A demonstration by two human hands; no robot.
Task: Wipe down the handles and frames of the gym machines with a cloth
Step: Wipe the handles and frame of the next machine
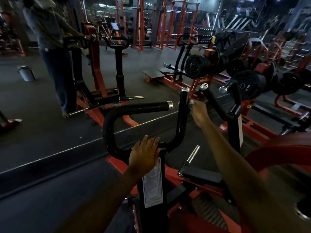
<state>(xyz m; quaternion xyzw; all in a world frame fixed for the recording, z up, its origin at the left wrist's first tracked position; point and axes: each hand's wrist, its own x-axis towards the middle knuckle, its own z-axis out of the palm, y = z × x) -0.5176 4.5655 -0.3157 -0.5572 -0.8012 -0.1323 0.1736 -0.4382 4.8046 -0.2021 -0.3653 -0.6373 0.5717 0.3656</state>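
Head view of a red-and-black gym machine set against a wall mirror. The left hand (144,154) lies flat, fingers straight and together, on the top of the black central column (152,199), just above a white instruction label (152,184); its grip is released and holds nothing. The right hand (199,113) reaches forward to the upright handle (183,111), a black bar with a silver end cap, and its fingers pinch a small pale cloth (191,105) against the right side of that bar, a little below the cap. The cloth is mostly hidden by the fingers and blurred, so only a light scrap of it shows. A second black handle (141,108) runs horizontally to the left of the upright one and ends in a silver cap; both rise from a curved black bar that joins at the column under the left hand. A short chrome peg (191,156) angles up from the red frame (117,163), between the two forearms. To the right, black weight plates (249,83) sit on a neighbouring machine. In the mirror, the reflection of a standing person (52,47) appears at upper left, with a grey bucket (27,73) on the floor nearby.
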